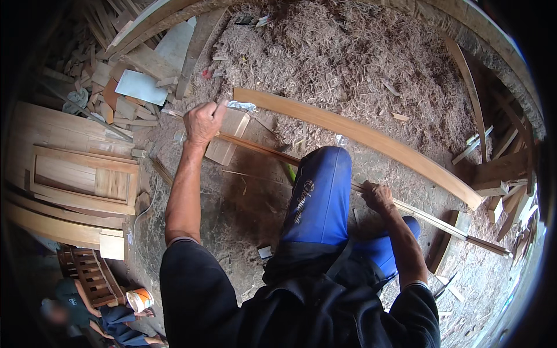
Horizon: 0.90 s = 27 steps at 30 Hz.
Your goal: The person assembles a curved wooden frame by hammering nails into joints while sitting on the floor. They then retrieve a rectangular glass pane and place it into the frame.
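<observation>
A long, thin wooden strip (255,145) runs crosswise in front of me, passing behind my blue-clad raised knee (322,191). Near its left end my left hand (203,123) is closed on it, knuckles up. My right hand (378,196) grips it just right of the knee, with the fingers curled round and partly hidden. Under the strip's left part lies a flat wood block (229,137); another wood piece (447,240) lies beneath its right part. A wide, planed wooden board (354,132) slants across the floor beyond the strip. Something green (288,172) shows beside the knee.
Wood shavings (342,64) heap up beyond the board. Offcuts (125,107) and a white sheet (141,87) pile at the far left. A wooden frame (84,180) lies at left. Near the lower left are a person (81,307), a slatted wooden piece (87,272) and a bucket (139,300).
</observation>
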Each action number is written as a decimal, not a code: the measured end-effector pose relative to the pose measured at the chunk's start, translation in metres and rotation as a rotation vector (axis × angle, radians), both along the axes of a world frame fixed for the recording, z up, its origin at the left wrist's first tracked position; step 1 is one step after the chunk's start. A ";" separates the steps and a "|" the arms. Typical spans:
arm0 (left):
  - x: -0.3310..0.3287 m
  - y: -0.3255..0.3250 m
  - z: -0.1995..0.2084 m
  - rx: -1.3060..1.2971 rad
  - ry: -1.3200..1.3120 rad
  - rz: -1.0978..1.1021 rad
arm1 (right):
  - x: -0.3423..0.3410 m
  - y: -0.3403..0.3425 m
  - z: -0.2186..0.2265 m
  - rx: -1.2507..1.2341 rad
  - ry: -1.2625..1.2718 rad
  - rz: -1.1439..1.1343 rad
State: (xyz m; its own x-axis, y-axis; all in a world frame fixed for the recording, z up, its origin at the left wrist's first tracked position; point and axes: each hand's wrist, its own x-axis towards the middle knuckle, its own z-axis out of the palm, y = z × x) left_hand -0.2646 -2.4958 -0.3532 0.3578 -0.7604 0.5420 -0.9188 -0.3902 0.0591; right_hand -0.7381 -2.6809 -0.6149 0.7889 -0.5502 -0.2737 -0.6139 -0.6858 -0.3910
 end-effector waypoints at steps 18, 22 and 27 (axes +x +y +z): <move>0.149 0.022 -0.022 0.042 0.261 0.088 | 0.004 0.000 -0.002 -0.089 0.067 -0.027; 0.154 0.031 -0.035 0.035 0.206 0.014 | 0.005 -0.001 -0.001 -0.036 0.098 -0.062; 0.132 0.042 -0.045 -0.351 0.106 0.201 | 0.006 -0.001 0.004 -0.026 0.075 -0.042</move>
